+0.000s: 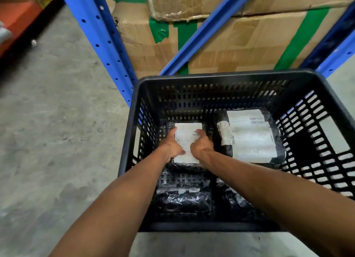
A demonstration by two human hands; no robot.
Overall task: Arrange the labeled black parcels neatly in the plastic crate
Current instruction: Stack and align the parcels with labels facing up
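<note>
A black plastic crate [215,78] with slotted walls stands on the floor. Both my arms reach down into it. My left hand [172,146] and my right hand [201,145] grip a small black parcel with a white label [187,133] at the crate's far left, one hand on each side. A larger black parcel with a white label [251,139] lies at the far right. Two more black parcels lie near me: one at the near left [182,201], one at the near right [238,203], partly hidden by my right forearm.
Blue metal rack uprights [99,35] and a diagonal brace [201,34] stand just behind the crate, with taped cardboard boxes [240,41] stacked on the rack. Bare concrete floor [53,122] lies to the left. An orange shelf [17,16] is at the far left.
</note>
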